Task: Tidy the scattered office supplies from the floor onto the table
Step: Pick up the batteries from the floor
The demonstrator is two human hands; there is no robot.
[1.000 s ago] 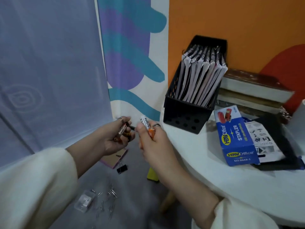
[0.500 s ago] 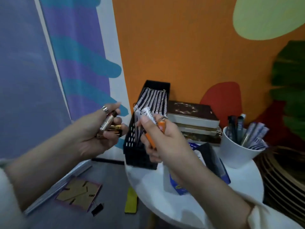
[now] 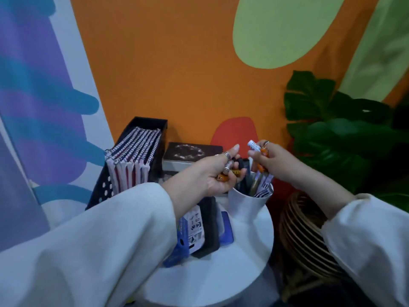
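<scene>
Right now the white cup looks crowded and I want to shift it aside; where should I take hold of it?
Grip the white cup round its bare side wall below the rim, coming from the front, the near table edge. Pens stick out of its mouth, and both hands hover over it holding markers, so a hold from above looks blocked. The wall is smooth and slightly tapered, probably best wrapped with the fingers.

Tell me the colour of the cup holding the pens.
The cup is plain white, seen in the head view.

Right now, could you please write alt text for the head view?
Over a white cup of pens on a round white table, the left hand holds batteries and the right hand grips markers.
</scene>
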